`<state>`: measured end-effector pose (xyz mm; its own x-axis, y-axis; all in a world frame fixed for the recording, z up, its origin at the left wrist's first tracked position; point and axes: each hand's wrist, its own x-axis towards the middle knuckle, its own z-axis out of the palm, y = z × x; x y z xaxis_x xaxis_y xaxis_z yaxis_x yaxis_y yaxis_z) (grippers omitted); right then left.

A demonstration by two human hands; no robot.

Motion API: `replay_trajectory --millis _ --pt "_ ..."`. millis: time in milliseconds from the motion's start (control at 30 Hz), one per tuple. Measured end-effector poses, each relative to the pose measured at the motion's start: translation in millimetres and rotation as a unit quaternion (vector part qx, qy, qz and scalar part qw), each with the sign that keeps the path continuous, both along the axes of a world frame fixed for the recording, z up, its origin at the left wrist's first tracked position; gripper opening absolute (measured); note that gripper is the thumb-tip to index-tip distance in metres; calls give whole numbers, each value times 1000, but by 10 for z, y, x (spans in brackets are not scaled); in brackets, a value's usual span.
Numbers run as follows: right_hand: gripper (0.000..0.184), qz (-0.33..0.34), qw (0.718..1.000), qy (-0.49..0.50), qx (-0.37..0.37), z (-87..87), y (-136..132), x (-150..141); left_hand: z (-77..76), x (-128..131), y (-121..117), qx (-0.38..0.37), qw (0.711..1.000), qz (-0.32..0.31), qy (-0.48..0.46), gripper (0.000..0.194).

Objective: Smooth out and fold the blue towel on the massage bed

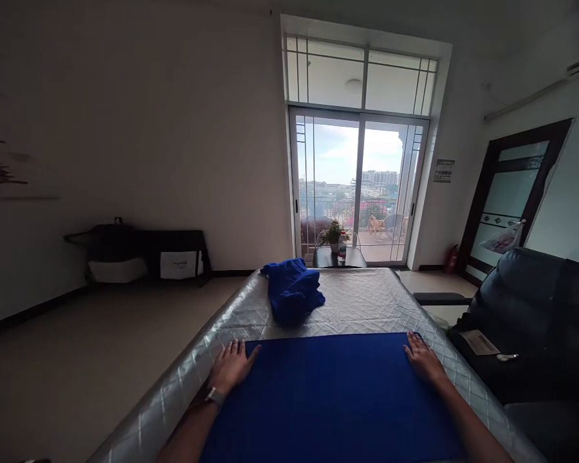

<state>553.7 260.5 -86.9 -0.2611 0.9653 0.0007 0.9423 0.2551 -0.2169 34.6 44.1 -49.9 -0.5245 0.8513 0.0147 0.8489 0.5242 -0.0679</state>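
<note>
– What's the biggest thing in view?
– A long tabletop (367,302) under a quilted silver cover, running toward a glass balcony door (359,186).
– And on it?
– A blue cloth (332,392) spread flat across the near end. Farther along lies a crumpled blue bundle (293,289), well apart from the hands.
– The hands?
– Both are open and flat, gripping nothing. The left hand (231,368) presses the cloth's far left corner; the right hand (422,359) rests on its far right corner. A watch (215,397) sits on the left wrist.
</note>
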Motion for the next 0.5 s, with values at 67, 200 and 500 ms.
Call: replay_trajectory --millis 67,200,500 --pt "72 4 1000 -2 6 -64 25 0 -4 313 200 14 999 -37 -21 83" --pt "71 10 1000 -3 14 -130 56 17 -124 1226 661 38 974 -204 -92 84" --pt "70 10 999 -29 20 -158 89 39 -350 1409 728 29 954 -252 -157 85"
